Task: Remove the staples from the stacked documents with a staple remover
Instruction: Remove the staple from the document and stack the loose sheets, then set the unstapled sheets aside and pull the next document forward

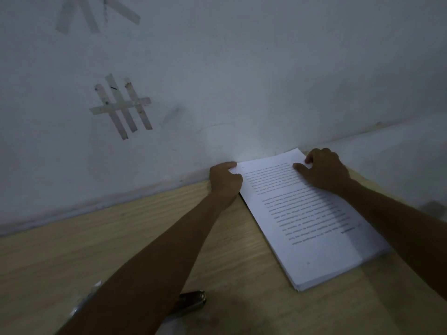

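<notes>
The left hand (225, 180) pinches the far left corner of the paper stack (314, 226); the right hand (326, 170) grips its far right corner. The staple remover (192, 301) lies on the tabletop (72, 250) well back, partly under the left forearm.

Left forearm (150, 257) partly hides what seems the staple remover (193, 301).
</notes>
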A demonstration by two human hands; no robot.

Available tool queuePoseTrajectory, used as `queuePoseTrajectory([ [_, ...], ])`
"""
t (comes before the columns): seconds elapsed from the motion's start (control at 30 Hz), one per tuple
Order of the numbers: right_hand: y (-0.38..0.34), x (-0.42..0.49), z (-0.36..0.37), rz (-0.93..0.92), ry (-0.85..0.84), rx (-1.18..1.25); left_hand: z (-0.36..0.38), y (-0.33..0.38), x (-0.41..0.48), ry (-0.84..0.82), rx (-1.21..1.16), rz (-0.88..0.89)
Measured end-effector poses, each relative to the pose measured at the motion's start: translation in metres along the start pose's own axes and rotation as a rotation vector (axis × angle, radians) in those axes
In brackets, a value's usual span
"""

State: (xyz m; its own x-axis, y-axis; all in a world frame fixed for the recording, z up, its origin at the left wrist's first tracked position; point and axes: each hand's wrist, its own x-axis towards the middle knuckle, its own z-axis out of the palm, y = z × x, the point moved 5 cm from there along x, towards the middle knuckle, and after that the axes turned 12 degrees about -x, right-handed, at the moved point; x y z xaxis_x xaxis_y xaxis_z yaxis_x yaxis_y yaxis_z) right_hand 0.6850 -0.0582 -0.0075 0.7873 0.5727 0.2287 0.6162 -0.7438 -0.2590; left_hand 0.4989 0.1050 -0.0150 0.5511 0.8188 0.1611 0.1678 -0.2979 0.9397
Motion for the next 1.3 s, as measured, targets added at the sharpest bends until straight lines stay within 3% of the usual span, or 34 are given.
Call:
queuePoseTrajectory([
  [0.2,-0.02,-0.019,-0.017,-0.02,-0.037,-0.154,-0.047,0.016,-0.011,0.036,-0.031,-0.064],
  [0.53,-0.192,-0.15,-0.049,-0.389,-0.086,0.146,-0.212,0.023,-0.111,0.056,0.087,-0.057],
  [0.8,-0.34,-0.29,-0.029,-0.62,-0.198,0.317,-0.369,-0.017,-0.217,0.156,0.197,-0.129],
  [1.0,-0.406,-0.38,-0.003,-0.694,-0.28,0.394,-0.478,-0.053,-0.293,0.179,0.419,-0.17],
  [1.3,-0.497,-0.458,0.025,-0.809,-0.42,0.372,-0.586,-0.115,-0.362,0.303,0.504,-0.34],
])
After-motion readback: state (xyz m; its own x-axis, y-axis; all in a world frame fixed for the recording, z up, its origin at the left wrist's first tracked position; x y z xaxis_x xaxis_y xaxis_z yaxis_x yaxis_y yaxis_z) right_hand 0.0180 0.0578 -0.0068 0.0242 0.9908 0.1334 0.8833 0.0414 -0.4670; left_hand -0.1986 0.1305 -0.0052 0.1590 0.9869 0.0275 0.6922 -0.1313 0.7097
